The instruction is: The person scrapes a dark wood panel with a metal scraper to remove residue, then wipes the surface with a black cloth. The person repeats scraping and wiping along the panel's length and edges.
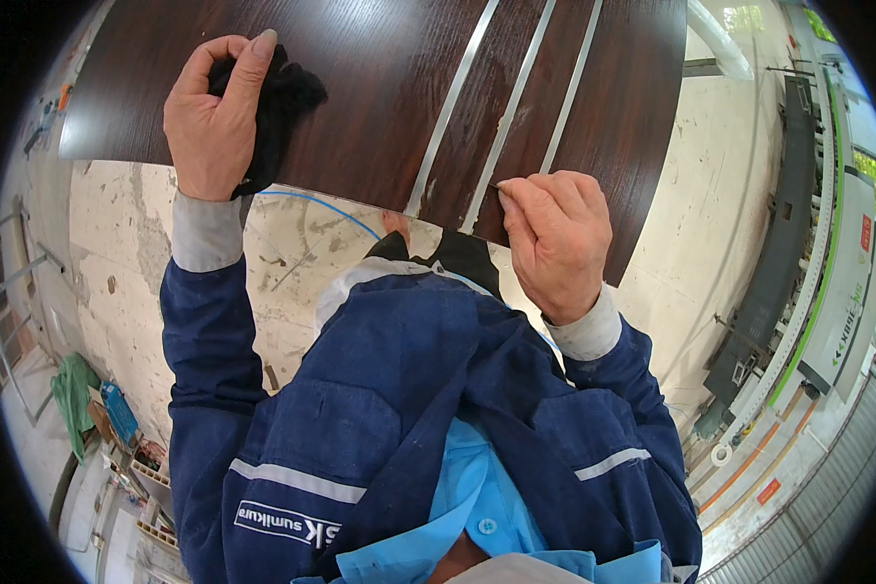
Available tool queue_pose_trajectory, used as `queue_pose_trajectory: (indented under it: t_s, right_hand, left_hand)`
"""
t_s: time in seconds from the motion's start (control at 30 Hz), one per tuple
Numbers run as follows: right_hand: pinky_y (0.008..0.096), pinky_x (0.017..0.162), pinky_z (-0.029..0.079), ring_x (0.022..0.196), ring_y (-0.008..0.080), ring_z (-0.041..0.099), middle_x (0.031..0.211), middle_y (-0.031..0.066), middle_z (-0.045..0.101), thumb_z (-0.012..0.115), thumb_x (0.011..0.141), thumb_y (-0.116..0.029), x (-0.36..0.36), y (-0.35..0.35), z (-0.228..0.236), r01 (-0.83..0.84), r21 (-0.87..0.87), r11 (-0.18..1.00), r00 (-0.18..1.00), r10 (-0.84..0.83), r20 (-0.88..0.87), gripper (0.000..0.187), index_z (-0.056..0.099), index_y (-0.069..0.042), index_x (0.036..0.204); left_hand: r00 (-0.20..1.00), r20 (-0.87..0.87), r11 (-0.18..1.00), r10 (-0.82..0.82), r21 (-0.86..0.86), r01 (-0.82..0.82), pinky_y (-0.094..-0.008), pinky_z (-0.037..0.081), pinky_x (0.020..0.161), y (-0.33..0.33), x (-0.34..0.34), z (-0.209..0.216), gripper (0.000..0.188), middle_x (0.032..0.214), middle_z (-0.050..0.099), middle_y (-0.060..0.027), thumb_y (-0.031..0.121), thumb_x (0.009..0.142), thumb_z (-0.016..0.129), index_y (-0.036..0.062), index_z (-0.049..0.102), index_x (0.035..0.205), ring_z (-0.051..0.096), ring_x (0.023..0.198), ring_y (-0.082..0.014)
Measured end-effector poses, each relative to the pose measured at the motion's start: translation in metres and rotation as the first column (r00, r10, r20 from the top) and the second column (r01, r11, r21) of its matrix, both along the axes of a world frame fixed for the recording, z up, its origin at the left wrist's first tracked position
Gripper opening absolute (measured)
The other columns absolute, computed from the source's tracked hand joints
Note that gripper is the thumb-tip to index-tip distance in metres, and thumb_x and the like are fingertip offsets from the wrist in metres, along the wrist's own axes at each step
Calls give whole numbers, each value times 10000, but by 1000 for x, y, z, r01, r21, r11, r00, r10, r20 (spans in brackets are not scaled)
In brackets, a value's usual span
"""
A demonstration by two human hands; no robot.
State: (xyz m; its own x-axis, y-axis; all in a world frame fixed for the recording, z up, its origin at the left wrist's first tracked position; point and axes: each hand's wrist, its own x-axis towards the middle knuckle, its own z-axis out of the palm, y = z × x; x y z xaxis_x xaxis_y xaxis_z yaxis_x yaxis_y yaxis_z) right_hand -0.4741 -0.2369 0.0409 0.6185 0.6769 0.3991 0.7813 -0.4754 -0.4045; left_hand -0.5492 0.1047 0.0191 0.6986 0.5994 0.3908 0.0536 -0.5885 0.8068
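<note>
A dark brown wood-grain panel [370,107] spans the upper part of the view, with three silvery strips running across it toward its near edge: a left strip [455,92], a middle strip [509,117] and a right strip [570,88]. My left hand [214,127] is closed around a bunched black cloth [294,92] over the panel's left part. Part of the cloth hangs past the near edge. At that edge, beside the middle and right strips, my right hand [560,234] has its fingers curled in a pinch. Whatever they hold, if anything, is too small to make out.
Below the panel lies a pale, stained floor [117,253] with a blue hose [331,204] across it. A long machine with a green stripe [818,311] lines the right side. At lower left are a green cloth [73,389], a blue container [119,414] and a metal frame [19,331].
</note>
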Motion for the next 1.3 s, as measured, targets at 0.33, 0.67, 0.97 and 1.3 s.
queue_pose_trajectory:
  t_s: [0.33, 0.67, 0.97, 1.3]
  right_hand:
    - [405, 799, 492, 970, 255, 660, 964, 43, 739, 817, 827, -57, -19, -9, -1, -60, -12, 998, 998, 60, -6, 192, 790, -80, 1016]
    - [396, 804, 492, 975, 259, 668, 974, 47, 741, 812, 833, -59, -27, -15, 1, -95, -16, 995, 995, 94, -38, 187, 788, -77, 1018]
    - [397, 795, 493, 960, 258, 670, 963, 49, 733, 817, 831, -63, -22, -9, 0, -33, -24, 999, 999, 33, 5, 186, 786, -76, 1015]
    - [402, 804, 484, 971, 265, 664, 973, 47, 735, 816, 817, -62, -24, -12, 0, -48, -35, 998, 999, 48, -6, 202, 788, -89, 1016]
  left_hand:
    - [1000, 3, 1000, 5, 16, -6, -263, 544, 869, -4, 0, 0, 359, 994, 782, -29, 400, 997, 809, 46, 793, 1059, 702, 941, -135]
    - [1000, -27, 1000, -12, -15, 11, -257, 520, 905, -3, -1, -3, 393, 1055, 763, -17, 440, 998, 802, 64, 795, 1113, 688, 1001, -128]
    - [998, -51, 1000, 23, -6, -23, -251, 524, 900, 0, -4, -7, 360, 1063, 762, -17, 400, 995, 817, 60, 794, 1109, 683, 1005, -116]
    - [1000, -9, 996, 2, -91, -3, -229, 520, 892, -1, -4, -10, 338, 1050, 758, -6, 366, 995, 824, 48, 790, 1104, 673, 992, -99]
